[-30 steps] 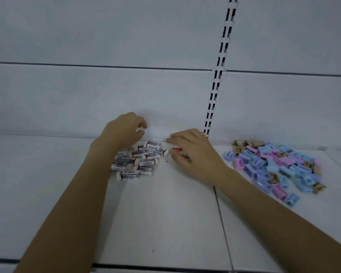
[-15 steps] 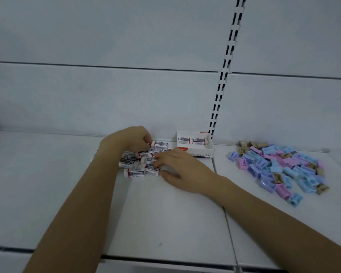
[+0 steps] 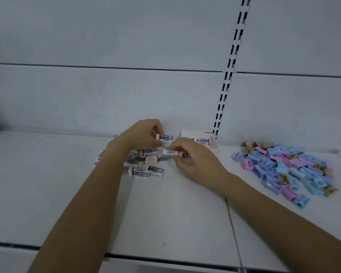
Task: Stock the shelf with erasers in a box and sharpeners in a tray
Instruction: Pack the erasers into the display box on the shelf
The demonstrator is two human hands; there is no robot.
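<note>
A heap of white sleeved erasers (image 3: 144, 167) lies on the white shelf (image 3: 165, 213) near the back wall. My left hand (image 3: 140, 134) pinches one eraser (image 3: 165, 137) above the heap. My right hand (image 3: 193, 162) pinches another eraser (image 3: 172, 153) just below it. Behind my right hand stands a small white box (image 3: 213, 149), open on top, with a couple of erasers (image 3: 203, 140) inside. A pile of blue, pink and brown sharpeners (image 3: 283, 166) is spread out at the right. No tray shows.
A slotted upright strip (image 3: 227, 85) runs down the back wall behind the box. A seam (image 3: 232, 223) divides the shelf into two boards. The shelf's front edge (image 3: 165, 259) crosses the bottom.
Both hands have lifted from the heap, each with one eraser pinched. The box, hidden a second ago, shows behind my right hand.
</note>
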